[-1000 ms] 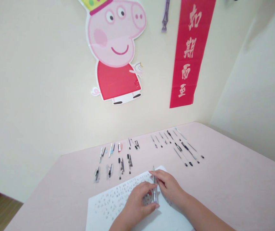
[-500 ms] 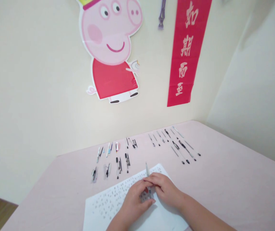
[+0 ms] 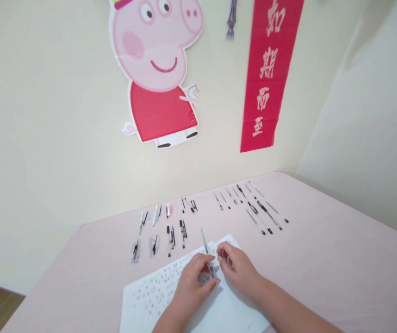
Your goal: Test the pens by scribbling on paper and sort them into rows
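Note:
My left hand point(image 3: 195, 283) holds a clear pen point(image 3: 204, 242) between thumb and fingers, its narrow end pointing up and away from me. Just to the right, my right hand point(image 3: 237, 268) is apart from the pen, its fingers curled and their tips pressed together. Whether a small part is pinched in them I cannot make out. Both hands are over a white sheet of paper point(image 3: 139, 319), whose upper left is covered in handwritten characters.
Pen parts point(image 3: 170, 238) lie in small groups at the back left of the pink tabletop point(image 3: 323, 259). Several more pens and refills point(image 3: 268, 215) lie at the back right. Behind stands a wall with a cartoon pig cutout point(image 3: 164, 111) and a red banner point(image 3: 268, 78).
My right hand has come away from the pen and sits slightly to its right. The pen has tilted further left in my left hand. The view has shifted slightly.

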The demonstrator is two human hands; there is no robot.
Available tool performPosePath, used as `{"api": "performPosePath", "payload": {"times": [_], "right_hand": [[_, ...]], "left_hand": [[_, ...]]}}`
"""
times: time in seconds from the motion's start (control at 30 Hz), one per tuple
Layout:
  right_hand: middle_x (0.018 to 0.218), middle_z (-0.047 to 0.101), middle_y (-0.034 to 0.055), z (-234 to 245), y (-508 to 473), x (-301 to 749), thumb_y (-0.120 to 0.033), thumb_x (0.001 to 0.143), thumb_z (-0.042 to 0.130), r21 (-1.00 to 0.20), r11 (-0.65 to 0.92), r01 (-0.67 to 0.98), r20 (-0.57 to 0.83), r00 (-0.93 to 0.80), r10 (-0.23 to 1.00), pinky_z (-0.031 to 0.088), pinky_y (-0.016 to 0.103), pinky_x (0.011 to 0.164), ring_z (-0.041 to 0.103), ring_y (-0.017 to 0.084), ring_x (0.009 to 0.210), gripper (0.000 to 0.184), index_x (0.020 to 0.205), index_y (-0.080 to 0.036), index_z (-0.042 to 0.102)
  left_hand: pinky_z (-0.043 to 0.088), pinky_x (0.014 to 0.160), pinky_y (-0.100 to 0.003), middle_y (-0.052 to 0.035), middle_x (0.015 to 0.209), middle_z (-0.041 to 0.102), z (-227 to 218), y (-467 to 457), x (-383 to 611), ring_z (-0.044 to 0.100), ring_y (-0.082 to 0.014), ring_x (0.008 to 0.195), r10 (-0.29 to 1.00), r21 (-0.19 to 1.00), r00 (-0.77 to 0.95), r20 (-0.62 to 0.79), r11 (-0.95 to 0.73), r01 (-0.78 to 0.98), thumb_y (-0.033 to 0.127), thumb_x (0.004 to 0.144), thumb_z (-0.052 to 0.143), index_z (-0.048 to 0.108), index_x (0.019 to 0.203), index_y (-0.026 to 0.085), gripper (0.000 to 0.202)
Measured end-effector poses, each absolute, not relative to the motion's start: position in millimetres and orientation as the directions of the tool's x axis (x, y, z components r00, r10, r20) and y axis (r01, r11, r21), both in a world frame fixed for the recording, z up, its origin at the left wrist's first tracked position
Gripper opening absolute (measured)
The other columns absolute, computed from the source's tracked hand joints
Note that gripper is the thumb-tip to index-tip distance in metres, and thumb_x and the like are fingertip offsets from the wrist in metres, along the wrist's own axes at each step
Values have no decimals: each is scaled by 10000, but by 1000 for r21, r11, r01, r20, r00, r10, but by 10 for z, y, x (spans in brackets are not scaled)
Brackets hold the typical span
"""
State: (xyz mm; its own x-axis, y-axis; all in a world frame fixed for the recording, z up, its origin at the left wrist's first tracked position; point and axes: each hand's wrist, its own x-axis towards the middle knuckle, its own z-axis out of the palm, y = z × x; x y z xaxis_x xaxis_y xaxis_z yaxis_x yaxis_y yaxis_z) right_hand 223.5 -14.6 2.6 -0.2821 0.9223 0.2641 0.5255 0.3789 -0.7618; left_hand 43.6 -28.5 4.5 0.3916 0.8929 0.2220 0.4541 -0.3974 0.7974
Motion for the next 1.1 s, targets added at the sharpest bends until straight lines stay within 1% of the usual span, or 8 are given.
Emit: {"api": "performPosePath", "payload": {"times": [0.07, 0.17, 0.27, 0.43, 0.6, 0.77, 0.93, 1.1], "right_hand": [[681, 577, -3, 52, -179, 2205, -154, 789, 482, -756, 336, 562, 217, -269, 938, 382, 247, 601, 512, 137, 613, 67, 800, -187, 540], [662, 565, -15, 85, -236, 2160, -185, 770, 524, -752, 312, 580, 171, -285, 943, 349, 233, 587, 501, 129, 610, 44, 728, -190, 513], [678, 574, -18, 119, -283, 2122, -204, 765, 546, -769, 282, 574, 126, -296, 947, 340, 228, 598, 504, 126, 627, 54, 728, -191, 508], [652, 539, -40, 132, -297, 2079, -184, 722, 589, -817, 205, 539, 58, -278, 959, 325, 220, 583, 480, 117, 604, 121, 713, -197, 469], [619, 492, -56, 73, -268, 2057, -110, 692, 561, -875, 140, 463, 26, -245, 969, 327, 214, 566, 461, 111, 584, 166, 687, -203, 423], [611, 475, -63, 32, -233, 2070, -105, 690, 552, -904, 121, 411, 24, -233, 972, 332, 213, 548, 450, 109, 565, 169, 708, -206, 418], [633, 485, -62, 39, -242, 2085, -114, 693, 561, -890, 151, 430, 55, -229, 972, 334, 212, 553, 449, 109, 575, 159, 738, -206, 440], [653, 509, -59, 1, -226, 2096, -103, 703, 552, -885, 177, 430, 81, -234, 969, 349, 210, 551, 463, 106, 567, 163, 792, -207, 462]], "left_hand": [[472, 772, -326, -46, 945, 612, 33, -282, 435, 569, -183, 825, 896, 793, 383, 226, -397, 462, 219, 718, 683, 577, 1078, 226, 375], [464, 772, -321, -40, 940, 605, 41, -291, 447, 562, -182, 836, 896, 788, 382, 224, -397, 470, 166, 715, 644, 580, 1050, 222, 346], [452, 785, -309, -36, 943, 606, 80, -307, 469, 557, -179, 862, 902, 789, 377, 211, -385, 479, 108, 706, 596, 587, 1022, 216, 334], [433, 811, -302, -38, 946, 606, 127, -322, 489, 551, -181, 897, 898, 775, 394, 198, -389, 497, 93, 711, 571, 594, 982, 206, 294], [429, 837, -305, -45, 999, 602, 133, -319, 481, 546, -189, 937, 888, 770, 424, 181, -396, 500, 78, 682, 582, 583, 1046, 215, 388], [439, 838, -306, -52, 1051, 594, 118, -307, 463, 546, -187, 936, 884, 777, 436, 169, -392, 492, 80, 691, 581, 552, 1143, 225, 475], [438, 860, -319, -51, 1074, 588, 89, -295, 455, 541, -191, 959, 881, 767, 437, 178, -403, 499, 80, 703, 580, 548, 1162, 237, 486], [444, 870, -332, -60, 1101, 577, 60, -299, 451, 546, -198, 976, 878, 765, 442, 186, -412, 495, 132, 736, 606, 529, 1226, 260, 512]]}}
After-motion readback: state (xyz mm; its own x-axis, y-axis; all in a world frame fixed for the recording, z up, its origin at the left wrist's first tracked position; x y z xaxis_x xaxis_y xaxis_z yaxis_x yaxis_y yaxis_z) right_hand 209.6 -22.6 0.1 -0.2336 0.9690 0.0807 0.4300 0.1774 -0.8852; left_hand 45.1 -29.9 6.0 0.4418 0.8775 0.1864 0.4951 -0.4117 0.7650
